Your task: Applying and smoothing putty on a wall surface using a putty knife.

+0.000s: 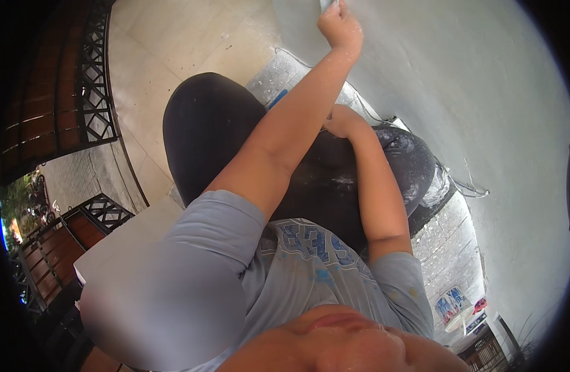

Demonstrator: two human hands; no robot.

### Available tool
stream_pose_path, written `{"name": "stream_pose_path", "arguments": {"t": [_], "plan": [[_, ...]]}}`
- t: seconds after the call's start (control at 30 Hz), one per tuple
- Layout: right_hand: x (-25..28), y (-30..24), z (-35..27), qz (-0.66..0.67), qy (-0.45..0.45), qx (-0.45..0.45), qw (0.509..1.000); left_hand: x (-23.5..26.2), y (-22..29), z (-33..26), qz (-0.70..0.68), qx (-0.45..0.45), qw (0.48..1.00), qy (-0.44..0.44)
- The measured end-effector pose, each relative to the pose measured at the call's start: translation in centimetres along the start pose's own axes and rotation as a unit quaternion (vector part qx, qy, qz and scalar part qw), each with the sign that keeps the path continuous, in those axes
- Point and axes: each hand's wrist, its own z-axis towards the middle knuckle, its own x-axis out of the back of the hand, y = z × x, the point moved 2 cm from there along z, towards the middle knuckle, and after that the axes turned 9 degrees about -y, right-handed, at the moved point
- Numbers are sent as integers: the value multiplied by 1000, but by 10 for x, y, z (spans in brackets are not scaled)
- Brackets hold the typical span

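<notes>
My left hand (342,30) is raised at the top of the view beside the grey wall (483,93). Its fingers are closed around a pale, flat-looking piece, cut off by the picture's edge, so its kind does not show. White dust marks the knuckles. Lower down, my right hand (345,121) rests by my lap, partly behind my left forearm (297,133). That forearm hides its fingers, and whether it holds anything is not visible. Beyond the same forearm, a small blue object (277,99) lies on the white-spattered floor strip (278,73).
My bent knees in dark, white-smeared trousers fill the middle. A loose cable (471,189) runs along the wall's foot. A printed bag (452,305) lies at lower right. Beige tiles (148,56) and a brown metal gate (49,87) are on the left.
</notes>
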Motion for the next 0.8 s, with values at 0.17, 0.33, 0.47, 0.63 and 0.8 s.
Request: {"name": "stream_pose_path", "arguments": {"t": [0.17, 0.33, 0.47, 0.63, 0.8], "plan": [[-7, -4, 9, 16, 19, 106, 994, 13, 54, 14, 39, -48, 995, -74], [-11, 5, 15, 3, 31, 62, 998, 21, 95, 17, 36, -69, 990, -114], [-7, 6, 6, -22, 23, 45, 998, 21, 115, 18, -35, -257, 964, -60], [-1, -3, -7, -28, 51, 23, 998, 23, 101, 33, 8, -359, 933, -24], [-1, -6, -8, -39, 42, 34, 998, 35, 65, 55, 136, -324, 936, -7]]}}
